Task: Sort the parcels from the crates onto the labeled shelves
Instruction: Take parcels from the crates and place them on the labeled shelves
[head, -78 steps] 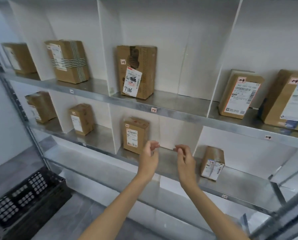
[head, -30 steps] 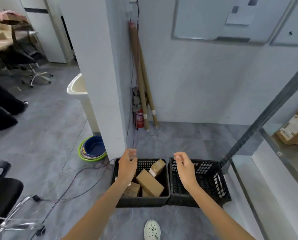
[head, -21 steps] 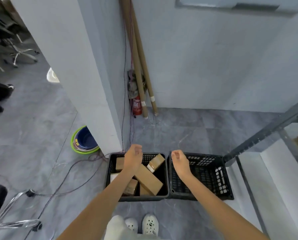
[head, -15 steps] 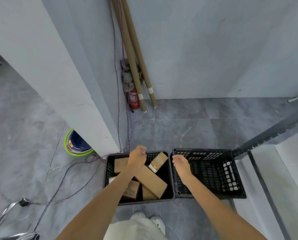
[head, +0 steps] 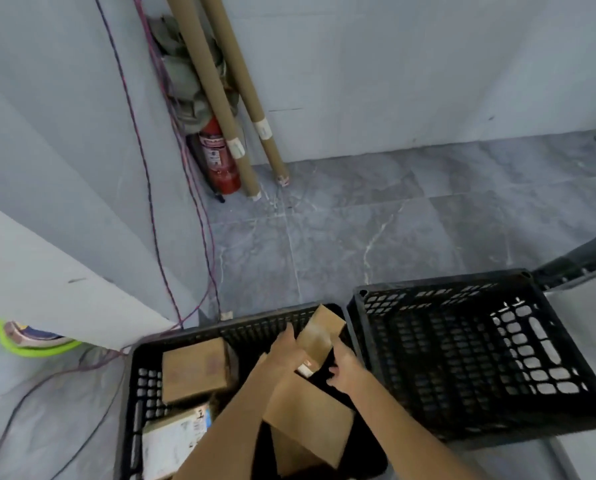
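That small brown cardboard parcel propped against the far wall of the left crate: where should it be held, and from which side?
Hold the small brown cardboard parcel by its two long side faces, coming from above and the near side. It leans tilted on the black plastic crate wall, so both sides are exposed; the left hand and right hand already flank it.

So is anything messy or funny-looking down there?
A bit. The boxes in the left crate lie jumbled at different angles, and the small box between the left hand and right hand leans tilted against the crate's far corner. The right crate looks empty. Nothing looks spilled or torn.
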